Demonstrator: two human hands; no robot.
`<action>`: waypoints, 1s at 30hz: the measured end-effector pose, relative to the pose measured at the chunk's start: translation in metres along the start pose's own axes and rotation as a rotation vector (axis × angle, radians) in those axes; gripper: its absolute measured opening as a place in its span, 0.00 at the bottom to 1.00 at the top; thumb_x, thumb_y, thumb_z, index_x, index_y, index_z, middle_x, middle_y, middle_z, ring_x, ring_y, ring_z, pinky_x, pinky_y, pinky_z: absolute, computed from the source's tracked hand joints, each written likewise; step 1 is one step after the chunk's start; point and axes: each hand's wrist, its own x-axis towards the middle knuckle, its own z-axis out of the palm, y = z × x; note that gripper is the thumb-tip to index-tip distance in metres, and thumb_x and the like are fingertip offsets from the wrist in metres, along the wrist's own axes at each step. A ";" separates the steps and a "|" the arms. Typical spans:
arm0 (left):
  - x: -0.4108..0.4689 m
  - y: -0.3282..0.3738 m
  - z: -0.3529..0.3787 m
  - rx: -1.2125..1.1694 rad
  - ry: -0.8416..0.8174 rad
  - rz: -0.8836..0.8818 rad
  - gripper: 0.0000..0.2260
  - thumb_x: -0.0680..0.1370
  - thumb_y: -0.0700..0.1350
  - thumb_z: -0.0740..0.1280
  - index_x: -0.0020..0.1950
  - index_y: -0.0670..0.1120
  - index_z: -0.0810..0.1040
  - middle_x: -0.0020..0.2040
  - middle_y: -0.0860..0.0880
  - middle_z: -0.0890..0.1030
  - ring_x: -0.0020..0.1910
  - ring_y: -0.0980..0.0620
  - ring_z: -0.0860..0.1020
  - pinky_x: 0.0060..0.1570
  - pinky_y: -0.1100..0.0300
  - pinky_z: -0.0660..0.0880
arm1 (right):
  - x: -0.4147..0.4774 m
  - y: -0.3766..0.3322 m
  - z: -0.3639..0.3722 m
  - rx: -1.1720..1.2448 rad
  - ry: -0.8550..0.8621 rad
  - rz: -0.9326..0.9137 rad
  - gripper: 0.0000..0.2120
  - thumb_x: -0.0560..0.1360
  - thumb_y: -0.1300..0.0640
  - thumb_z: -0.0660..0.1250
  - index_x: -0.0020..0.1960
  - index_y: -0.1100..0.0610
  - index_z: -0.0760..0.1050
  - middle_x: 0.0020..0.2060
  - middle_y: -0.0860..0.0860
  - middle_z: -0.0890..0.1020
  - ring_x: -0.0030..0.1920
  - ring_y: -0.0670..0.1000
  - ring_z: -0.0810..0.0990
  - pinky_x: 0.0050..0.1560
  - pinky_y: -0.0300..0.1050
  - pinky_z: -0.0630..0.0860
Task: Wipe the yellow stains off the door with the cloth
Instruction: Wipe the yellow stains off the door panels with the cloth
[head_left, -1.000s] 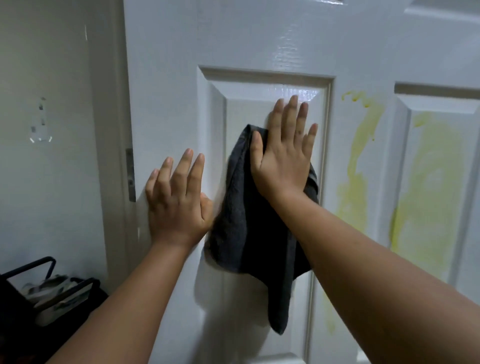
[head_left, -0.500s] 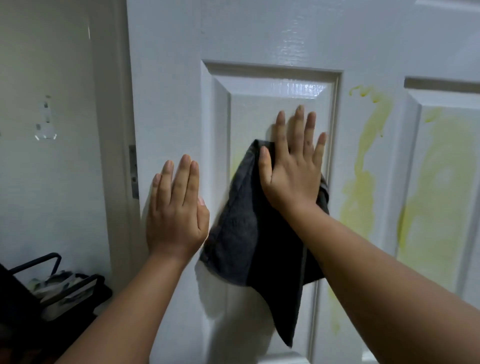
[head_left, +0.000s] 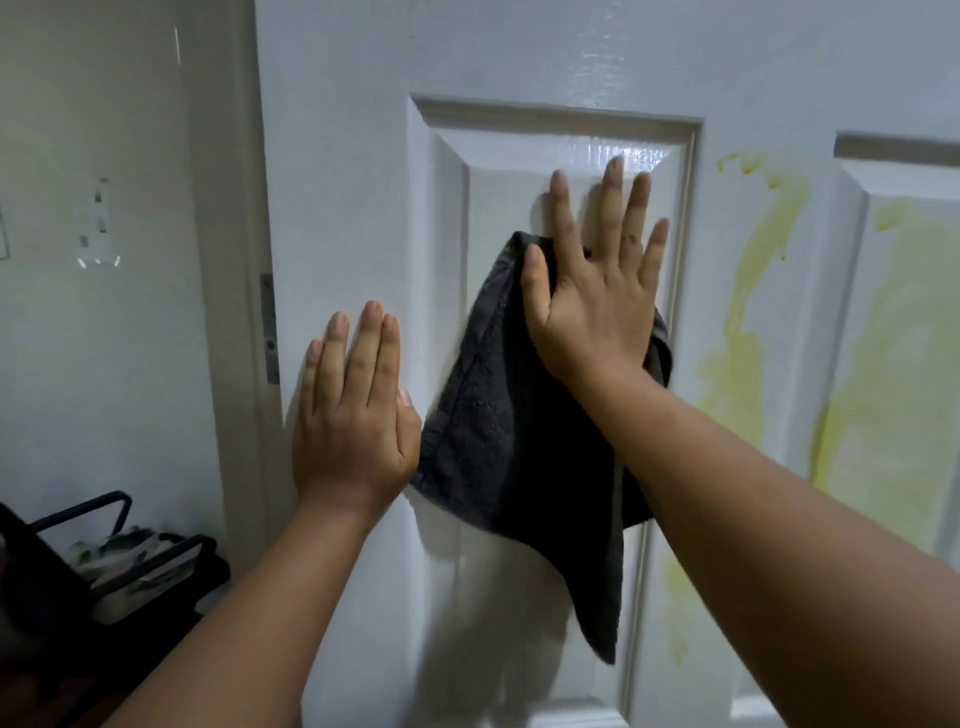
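Note:
A white panelled door (head_left: 337, 156) fills most of the view. Yellow stains (head_left: 737, 374) run down the stile between its two panels and smear across the right panel (head_left: 893, 364). A dark grey cloth (head_left: 498, 441) hangs against the left recessed panel. My right hand (head_left: 597, 301) lies flat over the cloth's top, fingers spread, pressing it to the door; the fingertips reach past it onto bare paint. My left hand (head_left: 353, 421) rests flat on the door's left stile, fingers together, holding nothing.
The door frame and a metal hinge (head_left: 267, 327) are just left of my left hand. A grey wall (head_left: 93, 130) lies further left. A black rack (head_left: 104, 561) with bags sits at the lower left.
My right hand and the cloth have slid slightly up the left panel. The left hand stays flat on the stile.

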 end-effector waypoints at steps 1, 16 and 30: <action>0.000 0.000 0.000 -0.002 -0.001 0.001 0.25 0.80 0.44 0.54 0.77 0.39 0.62 0.78 0.42 0.62 0.77 0.40 0.60 0.77 0.45 0.55 | -0.013 -0.002 0.002 -0.005 -0.011 0.017 0.29 0.80 0.42 0.47 0.79 0.47 0.48 0.78 0.58 0.48 0.78 0.60 0.45 0.76 0.62 0.45; -0.001 -0.001 0.002 -0.006 0.000 -0.004 0.25 0.80 0.44 0.53 0.77 0.40 0.61 0.77 0.41 0.62 0.77 0.39 0.58 0.77 0.45 0.53 | 0.017 -0.004 -0.003 0.084 0.010 0.192 0.28 0.81 0.41 0.46 0.79 0.46 0.46 0.79 0.57 0.47 0.78 0.59 0.43 0.76 0.63 0.44; 0.000 0.001 -0.001 0.009 -0.029 -0.020 0.26 0.79 0.44 0.55 0.78 0.40 0.60 0.78 0.41 0.61 0.78 0.40 0.57 0.77 0.45 0.53 | 0.017 -0.019 -0.004 0.074 0.019 0.148 0.29 0.80 0.41 0.46 0.79 0.46 0.48 0.79 0.57 0.47 0.78 0.59 0.44 0.76 0.62 0.45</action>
